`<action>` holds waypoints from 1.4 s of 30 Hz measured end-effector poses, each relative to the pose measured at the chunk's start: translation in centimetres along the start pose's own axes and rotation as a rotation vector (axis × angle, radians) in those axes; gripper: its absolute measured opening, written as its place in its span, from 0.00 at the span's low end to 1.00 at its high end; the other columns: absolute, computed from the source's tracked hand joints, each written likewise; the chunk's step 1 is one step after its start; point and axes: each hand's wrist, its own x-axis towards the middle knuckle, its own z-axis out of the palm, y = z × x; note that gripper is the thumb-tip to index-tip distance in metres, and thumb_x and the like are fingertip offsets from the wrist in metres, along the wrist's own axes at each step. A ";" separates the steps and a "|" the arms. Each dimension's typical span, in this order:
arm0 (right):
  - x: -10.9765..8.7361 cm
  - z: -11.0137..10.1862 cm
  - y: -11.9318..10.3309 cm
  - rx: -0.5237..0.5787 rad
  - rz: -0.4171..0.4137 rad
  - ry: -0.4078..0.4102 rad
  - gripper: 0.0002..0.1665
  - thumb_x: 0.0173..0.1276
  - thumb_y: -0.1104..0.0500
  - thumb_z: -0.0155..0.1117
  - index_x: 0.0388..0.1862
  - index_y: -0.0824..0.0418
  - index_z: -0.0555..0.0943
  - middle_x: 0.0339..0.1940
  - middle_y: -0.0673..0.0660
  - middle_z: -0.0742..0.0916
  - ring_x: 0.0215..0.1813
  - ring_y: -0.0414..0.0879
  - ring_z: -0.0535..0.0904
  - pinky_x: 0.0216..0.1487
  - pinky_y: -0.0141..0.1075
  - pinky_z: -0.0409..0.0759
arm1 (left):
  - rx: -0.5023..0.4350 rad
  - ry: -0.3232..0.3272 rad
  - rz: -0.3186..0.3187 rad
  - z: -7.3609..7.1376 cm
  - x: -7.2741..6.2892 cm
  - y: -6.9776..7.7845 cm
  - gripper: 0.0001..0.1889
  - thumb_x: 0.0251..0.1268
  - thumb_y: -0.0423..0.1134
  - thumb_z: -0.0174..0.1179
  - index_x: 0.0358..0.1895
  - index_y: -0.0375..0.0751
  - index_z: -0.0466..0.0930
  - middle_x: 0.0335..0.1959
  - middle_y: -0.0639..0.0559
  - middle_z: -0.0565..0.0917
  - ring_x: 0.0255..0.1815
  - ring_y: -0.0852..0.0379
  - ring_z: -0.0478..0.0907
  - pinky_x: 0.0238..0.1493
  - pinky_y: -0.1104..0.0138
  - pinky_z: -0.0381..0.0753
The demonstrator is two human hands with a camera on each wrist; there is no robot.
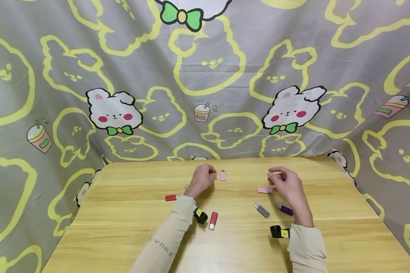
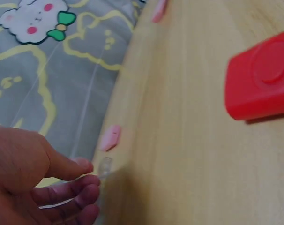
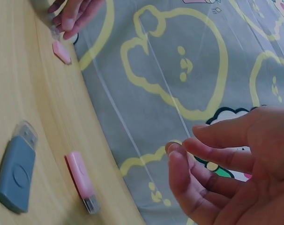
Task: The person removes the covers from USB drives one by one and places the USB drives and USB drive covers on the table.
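Observation:
At the far side of the table, my left hand (image 1: 203, 179) pinches a small clear piece (image 2: 105, 167), which looks like a cap, at its thumb and index fingertips. Just right of those fingertips lies a pink USB stick (image 1: 223, 176) with its connector pointing away. My right hand (image 1: 287, 184) hovers with loosely bent fingers, nothing between them. Under its fingertips is a second pink USB stick (image 1: 264, 190), its connector end partly hidden in the head view. Closer in are a grey USB stick (image 1: 261, 210) and a purple one (image 1: 286, 210) beside the right wrist.
A red USB stick (image 1: 171, 197) lies left of my left wrist, partly covered by the sleeve. Another red USB stick (image 1: 213, 218) is right of the left wrist camera (image 1: 201, 216). A patterned curtain (image 1: 205, 76) hangs behind the wooden table (image 1: 232, 250).

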 end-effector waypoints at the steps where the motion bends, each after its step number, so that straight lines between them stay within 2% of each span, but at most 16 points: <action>1: 0.0 -0.1 0.1 -0.012 -0.007 -0.002 0.17 0.77 0.59 0.62 0.57 0.70 0.81 0.39 0.65 0.89 0.36 0.46 0.86 0.37 0.40 0.88 | -0.020 0.012 0.005 -0.3 -0.2 0.0 0.06 0.70 0.29 0.61 0.41 0.34 0.88 0.35 0.48 0.87 0.33 0.57 0.80 0.39 0.64 0.83; 6: -0.2 -0.7 0.3 -0.122 -0.070 -0.010 0.16 0.78 0.58 0.61 0.57 0.68 0.82 0.43 0.66 0.88 0.42 0.56 0.86 0.39 0.36 0.85 | -0.123 0.106 0.047 -2.4 -2.0 0.6 0.07 0.73 0.30 0.62 0.46 0.33 0.88 0.39 0.46 0.88 0.41 0.52 0.83 0.44 0.60 0.84; 12: -0.5 -1.4 0.1 -0.227 -0.127 -0.034 0.14 0.78 0.57 0.61 0.54 0.65 0.84 0.48 0.64 0.88 0.51 0.61 0.84 0.49 0.50 0.82 | -0.277 0.197 0.075 -5.0 -5.1 1.4 0.08 0.74 0.32 0.62 0.49 0.37 0.87 0.44 0.46 0.88 0.45 0.52 0.83 0.46 0.59 0.85; 16: -0.8 -1.7 -0.3 -0.270 -0.138 -0.089 0.11 0.77 0.60 0.62 0.52 0.65 0.85 0.47 0.63 0.88 0.50 0.61 0.84 0.47 0.50 0.82 | -0.350 0.242 0.089 -6.8 -7.2 1.0 0.09 0.75 0.33 0.62 0.51 0.37 0.87 0.46 0.45 0.88 0.47 0.51 0.85 0.48 0.57 0.85; 19: -1.0 -2.2 -0.3 -0.319 -0.137 -0.156 0.10 0.75 0.63 0.63 0.49 0.67 0.84 0.44 0.62 0.88 0.48 0.61 0.84 0.45 0.50 0.83 | -0.377 0.271 0.083 -7.8 -8.1 0.5 0.09 0.75 0.33 0.62 0.52 0.38 0.87 0.46 0.45 0.89 0.47 0.50 0.85 0.49 0.58 0.85; 21: -1.1 -2.5 -0.1 -0.362 -0.117 -0.214 0.09 0.73 0.64 0.63 0.47 0.68 0.84 0.41 0.61 0.88 0.45 0.59 0.84 0.43 0.50 0.83 | -0.383 0.288 0.071 -8.3 -8.6 0.2 0.09 0.74 0.33 0.62 0.52 0.38 0.87 0.46 0.45 0.89 0.47 0.50 0.85 0.49 0.59 0.85; 24: -1.2 -3.0 0.7 -0.426 -0.069 -0.309 0.09 0.68 0.66 0.63 0.44 0.68 0.84 0.36 0.57 0.86 0.40 0.54 0.81 0.39 0.45 0.79 | -0.381 0.307 0.056 -8.8 -9.2 -0.2 0.09 0.74 0.32 0.63 0.51 0.37 0.87 0.46 0.42 0.88 0.46 0.49 0.85 0.48 0.61 0.85; 29: -1.1 -3.5 2.3 -0.454 0.061 -0.420 0.09 0.61 0.67 0.69 0.41 0.67 0.83 0.33 0.56 0.83 0.35 0.49 0.76 0.35 0.40 0.74 | -0.369 0.307 0.032 -9.1 -9.8 -1.1 0.09 0.73 0.31 0.63 0.51 0.34 0.87 0.44 0.43 0.89 0.45 0.48 0.85 0.47 0.64 0.84; 31: -1.0 -3.5 2.8 -0.451 0.095 -0.436 0.10 0.59 0.69 0.70 0.40 0.66 0.82 0.32 0.55 0.81 0.33 0.48 0.75 0.35 0.40 0.73 | -0.373 0.305 0.030 -9.1 -9.8 -1.3 0.09 0.74 0.31 0.62 0.51 0.35 0.87 0.44 0.44 0.89 0.45 0.48 0.85 0.46 0.64 0.84; 37: -0.7 -2.6 3.6 -0.434 0.092 -0.429 0.11 0.50 0.74 0.69 0.33 0.66 0.82 0.28 0.53 0.81 0.31 0.47 0.75 0.33 0.39 0.75 | -0.405 0.288 0.021 -9.2 -9.8 -1.8 0.09 0.74 0.31 0.62 0.51 0.36 0.87 0.45 0.41 0.88 0.46 0.46 0.85 0.45 0.68 0.84; 42: -0.7 -2.2 3.8 -0.413 0.139 -0.444 0.11 0.50 0.75 0.70 0.31 0.66 0.80 0.29 0.54 0.81 0.30 0.48 0.76 0.31 0.39 0.76 | -0.431 0.287 0.018 -9.2 -10.0 -2.0 0.10 0.74 0.31 0.62 0.52 0.33 0.86 0.46 0.36 0.87 0.47 0.43 0.85 0.42 0.70 0.83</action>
